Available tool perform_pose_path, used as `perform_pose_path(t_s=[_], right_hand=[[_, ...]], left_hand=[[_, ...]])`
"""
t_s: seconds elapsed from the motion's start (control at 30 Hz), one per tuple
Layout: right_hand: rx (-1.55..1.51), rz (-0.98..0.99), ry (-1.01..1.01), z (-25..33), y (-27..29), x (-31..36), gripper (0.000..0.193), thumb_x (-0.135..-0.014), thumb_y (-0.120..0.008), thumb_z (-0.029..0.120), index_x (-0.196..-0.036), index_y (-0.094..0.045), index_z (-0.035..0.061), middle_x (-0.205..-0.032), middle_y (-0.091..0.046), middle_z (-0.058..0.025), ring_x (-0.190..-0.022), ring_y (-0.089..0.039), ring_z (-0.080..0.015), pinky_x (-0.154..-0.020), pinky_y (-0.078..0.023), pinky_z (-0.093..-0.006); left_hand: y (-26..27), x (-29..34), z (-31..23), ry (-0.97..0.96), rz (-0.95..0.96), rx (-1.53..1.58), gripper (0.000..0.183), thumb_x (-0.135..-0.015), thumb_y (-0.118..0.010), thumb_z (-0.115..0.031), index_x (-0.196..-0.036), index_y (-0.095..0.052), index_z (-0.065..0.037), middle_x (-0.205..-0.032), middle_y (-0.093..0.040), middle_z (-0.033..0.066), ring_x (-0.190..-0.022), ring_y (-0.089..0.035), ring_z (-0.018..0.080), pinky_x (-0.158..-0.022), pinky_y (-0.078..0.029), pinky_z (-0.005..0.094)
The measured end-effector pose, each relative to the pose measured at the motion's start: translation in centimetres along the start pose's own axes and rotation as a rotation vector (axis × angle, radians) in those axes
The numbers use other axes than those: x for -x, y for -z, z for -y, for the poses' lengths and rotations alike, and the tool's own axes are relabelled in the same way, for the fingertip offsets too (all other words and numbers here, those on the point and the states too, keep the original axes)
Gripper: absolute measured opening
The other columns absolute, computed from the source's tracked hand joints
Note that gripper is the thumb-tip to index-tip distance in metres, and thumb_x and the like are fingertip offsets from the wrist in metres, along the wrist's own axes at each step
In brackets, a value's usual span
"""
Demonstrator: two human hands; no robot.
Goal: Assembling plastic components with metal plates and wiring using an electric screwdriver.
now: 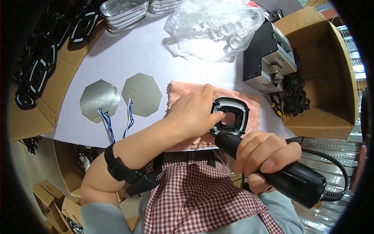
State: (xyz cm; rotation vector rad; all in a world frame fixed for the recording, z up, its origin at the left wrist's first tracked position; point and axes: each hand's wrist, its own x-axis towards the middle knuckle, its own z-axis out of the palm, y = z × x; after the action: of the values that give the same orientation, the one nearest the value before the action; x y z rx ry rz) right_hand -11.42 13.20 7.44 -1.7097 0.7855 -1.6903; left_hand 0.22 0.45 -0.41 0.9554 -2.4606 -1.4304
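My left hand (pixel 196 111) grips the left side of a black square frame (pixel 243 113) with rounded corners, a white inner ring and an open middle. The frame lies on a pink towel (pixel 185 89) near the table's front edge. In my right hand (pixel 269 156) is a black corded electric screwdriver (pixel 298 183), fingers wrapped round its body. Its front end meets the frame's near edge in this view; whether the tip touches a screw is hidden. Left of the towel lie octagonal metal plates (pixel 142 93) with blue and white wires (pixel 107 121).
A clear plastic bag (pixel 214 31) of transparent rings lies at the back. Beside it stands a black and grey power unit (pixel 269 58). An open cardboard box (pixel 323 78) holding black parts is at right, near a yellow-black screwdriver (pixel 276 109). Clear trays (pixel 124 17) and more black frames (pixel 39 74) sit left.
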Motion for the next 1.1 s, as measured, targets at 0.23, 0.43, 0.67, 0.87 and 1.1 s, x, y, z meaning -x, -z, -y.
perform_pose_path(t_s=[0.23,0.43,0.67,0.87,1.1], right_hand=[[0.026,0.077,-0.075,0.1,-0.2,-0.6,0.032,-0.074,-0.081,-0.01,-0.094,-0.06,0.0034,-0.074,-0.067,-0.0107,-0.06,-0.068,-0.0229,-0.058,-0.058,-0.0346],[0.144,0.079,-0.044,-0.3,-1.4,-0.3,0.022,-0.079,-0.075,-0.005,-0.076,-0.055,0.0048,-0.067,-0.062,-0.007,-0.054,-0.063,-0.0178,-0.051,-0.054,-0.0305],[-0.004,-0.151,-0.038,2.7,-0.1,0.2,0.032,-0.081,-0.083,0.002,-0.095,-0.055,0.0072,-0.075,-0.066,-0.0077,-0.058,-0.065,-0.0179,-0.051,-0.054,-0.0339],[0.02,-0.586,-0.103,8.5,8.2,-0.6,0.019,-0.105,-0.059,0.024,-0.11,-0.055,0.0059,-0.077,-0.055,-0.0018,-0.059,-0.055,-0.0102,-0.055,-0.046,-0.0274],[0.255,-0.675,-0.794,3.0,14.0,3.2,0.035,-0.094,-0.077,0.032,-0.105,-0.056,0.0061,-0.078,-0.06,-0.0004,-0.062,-0.058,-0.0094,-0.055,-0.049,-0.0259]], left_hand=[[-0.5,0.1,0.4,-0.006,-0.037,0.012,0.048,-0.087,-0.074,-0.033,-0.109,-0.054,0.003,-0.089,-0.069,0.0259,-0.087,-0.069,0.0442,-0.078,-0.052,0.0503],[-0.6,0.2,0.3,-0.049,-0.072,0.003,0.049,-0.086,-0.076,-0.036,-0.108,-0.053,0.002,-0.087,-0.068,0.0247,-0.085,-0.069,0.0428,-0.075,-0.052,0.0494],[-0.4,0.0,0.6,-0.074,-0.07,-0.011,0.05,-0.089,-0.075,-0.04,-0.107,-0.052,0.001,-0.083,-0.067,0.0191,-0.079,-0.067,0.0331,-0.071,-0.051,0.0432],[-0.2,0.2,0.2,-0.051,-0.068,0.045,0.05,-0.091,-0.077,-0.035,-0.115,-0.054,0.002,-0.073,-0.064,0.0099,-0.068,-0.062,0.0156,-0.062,-0.049,0.0316],[1.3,1.7,-1.9,-0.132,-0.271,-0.26,0.058,-0.086,-0.081,-0.034,-0.127,-0.056,-0.001,-0.077,-0.064,0.0085,-0.07,-0.063,0.0203,-0.065,-0.051,0.0331]])
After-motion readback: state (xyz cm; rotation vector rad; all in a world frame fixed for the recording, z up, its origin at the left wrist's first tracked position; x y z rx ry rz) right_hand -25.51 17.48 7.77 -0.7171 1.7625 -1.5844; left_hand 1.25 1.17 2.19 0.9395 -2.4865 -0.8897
